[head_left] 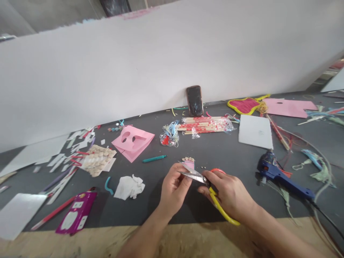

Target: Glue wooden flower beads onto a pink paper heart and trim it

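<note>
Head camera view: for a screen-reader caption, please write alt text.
Two bare hands work over a dark craft table: the right hand grips yellow-handled scissors and the left hand holds their steel blades. Nearby lie a small pink paper scrap with beads, a blue glue gun and a phone propped upright.

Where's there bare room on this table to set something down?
Bare mat shows between the white card and the yellow-handled scissors, and between the crumpled tissue and the left hand. The left end is crowded with paper strips; the right with the glue gun.
</note>
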`<action>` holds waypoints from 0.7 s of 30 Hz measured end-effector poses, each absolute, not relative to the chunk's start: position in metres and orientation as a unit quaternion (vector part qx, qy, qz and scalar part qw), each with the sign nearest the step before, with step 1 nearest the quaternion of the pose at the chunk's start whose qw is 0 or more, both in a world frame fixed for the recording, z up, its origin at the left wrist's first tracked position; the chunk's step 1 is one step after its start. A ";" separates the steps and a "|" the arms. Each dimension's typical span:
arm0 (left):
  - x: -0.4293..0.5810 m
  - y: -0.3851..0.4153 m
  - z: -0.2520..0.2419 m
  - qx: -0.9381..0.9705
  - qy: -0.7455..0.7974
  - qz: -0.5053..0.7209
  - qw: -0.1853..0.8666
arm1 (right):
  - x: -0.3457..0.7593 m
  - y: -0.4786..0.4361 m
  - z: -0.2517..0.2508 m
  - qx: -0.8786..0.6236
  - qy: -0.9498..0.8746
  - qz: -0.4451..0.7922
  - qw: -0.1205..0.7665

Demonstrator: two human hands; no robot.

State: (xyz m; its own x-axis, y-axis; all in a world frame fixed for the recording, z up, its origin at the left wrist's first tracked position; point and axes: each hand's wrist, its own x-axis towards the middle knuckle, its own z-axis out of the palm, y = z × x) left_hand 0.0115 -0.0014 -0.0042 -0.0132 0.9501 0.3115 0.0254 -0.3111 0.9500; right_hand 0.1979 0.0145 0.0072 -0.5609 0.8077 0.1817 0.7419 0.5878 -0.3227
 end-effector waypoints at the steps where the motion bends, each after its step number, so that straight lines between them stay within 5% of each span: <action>1: 0.012 -0.001 -0.005 0.569 0.424 0.574 0.409 | 0.198 0.015 0.007 -0.442 -0.877 0.104 0.160; 21: 0.008 -0.001 -0.006 0.600 0.456 0.535 0.382 | 0.197 0.017 0.009 -0.433 -0.874 0.155 0.159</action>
State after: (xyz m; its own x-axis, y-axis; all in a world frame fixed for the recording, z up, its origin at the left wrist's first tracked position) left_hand 0.0083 -0.0013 -0.0057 0.0111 0.9557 0.2943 0.1388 -0.2929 0.9460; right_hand 0.1971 0.0174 0.0095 -0.5752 0.8053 0.1435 0.7069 0.5777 -0.4081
